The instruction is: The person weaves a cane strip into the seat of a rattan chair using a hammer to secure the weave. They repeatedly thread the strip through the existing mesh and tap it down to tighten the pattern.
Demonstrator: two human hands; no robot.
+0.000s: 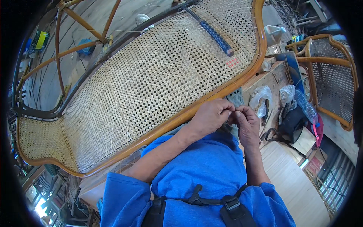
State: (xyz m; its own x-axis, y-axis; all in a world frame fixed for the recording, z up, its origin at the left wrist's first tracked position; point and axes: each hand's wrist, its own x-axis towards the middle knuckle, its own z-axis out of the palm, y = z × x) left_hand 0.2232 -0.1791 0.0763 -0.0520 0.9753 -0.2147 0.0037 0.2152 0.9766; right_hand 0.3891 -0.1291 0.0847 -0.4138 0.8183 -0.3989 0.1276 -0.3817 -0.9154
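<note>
Fingertips (231,108) of the left hand (211,116) and right hand (248,124) pinch close together near the woven cane panel (151,83), on what I cannot tell.

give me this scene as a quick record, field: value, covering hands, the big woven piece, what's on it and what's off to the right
left hand: left hand, fingers bent, fingertips close to the other's
right hand: right hand, fingers bent; anything pinched is too small to tell
woven piece: pale cane panel in a brown frame
on panel: tool with blue patterned handle
right side: plastic bag, clear bottle, cane-panelled chair
</note>
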